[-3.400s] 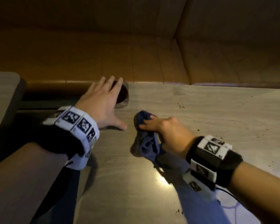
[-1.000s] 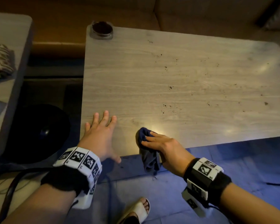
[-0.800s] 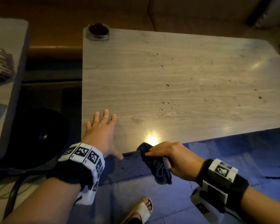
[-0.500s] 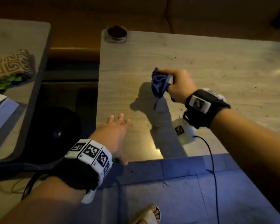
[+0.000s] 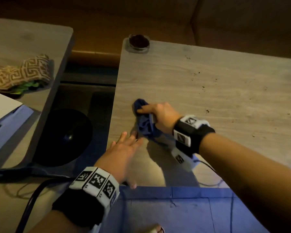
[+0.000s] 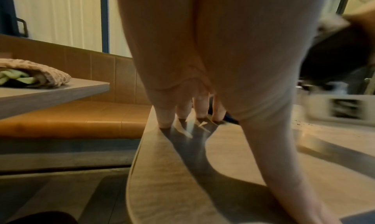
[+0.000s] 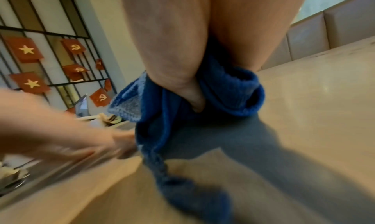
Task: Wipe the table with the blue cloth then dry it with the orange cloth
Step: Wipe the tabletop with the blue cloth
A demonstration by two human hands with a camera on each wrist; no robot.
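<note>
The right hand (image 5: 160, 117) grips the bunched blue cloth (image 5: 144, 121) on the pale wooden table (image 5: 208, 91). The left hand (image 5: 123, 152), fingers straight, rests flat near it.

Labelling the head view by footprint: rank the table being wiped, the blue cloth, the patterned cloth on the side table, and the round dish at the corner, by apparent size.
1. table
2. patterned cloth
3. blue cloth, partly hidden by the right hand
4. round dish

The last two look close, so their order is unsure.

head view downward, wrist views low, close, sharing table (image 5: 208, 91)
</note>
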